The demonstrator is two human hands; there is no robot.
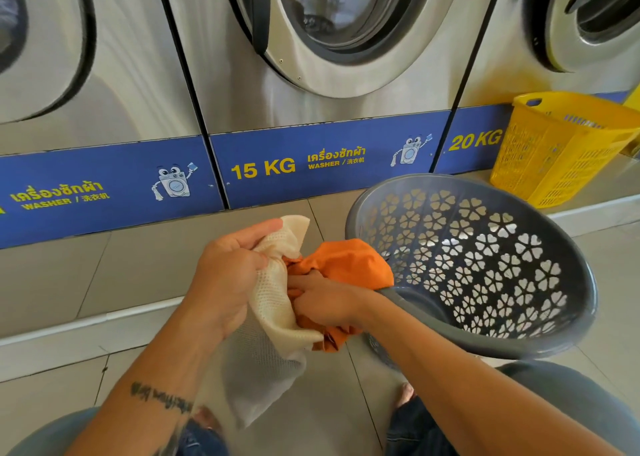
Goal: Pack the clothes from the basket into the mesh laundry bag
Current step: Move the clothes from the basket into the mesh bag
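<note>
The left hand [228,275] was closed around the upper edge of the cream mesh laundry bag [273,303], and the rest of the bag hung down below this hand toward the tiled floor [69,282]. The right hand [325,299] was just beside the left one, its fingers curled tightly on an orange garment [346,265], which was bunched at the mouth of the bag and touched the mesh. It was not possible to tell how much of the garment was already inside. To the right of the right hand, a grey basket [485,265] with flower-shaped holes lay tilted, its opening toward the person, and the right forearm crossed over its rim. Beyond the hands stood the washers [311,92], and a yellow basket [554,150] stood farther right.
</note>
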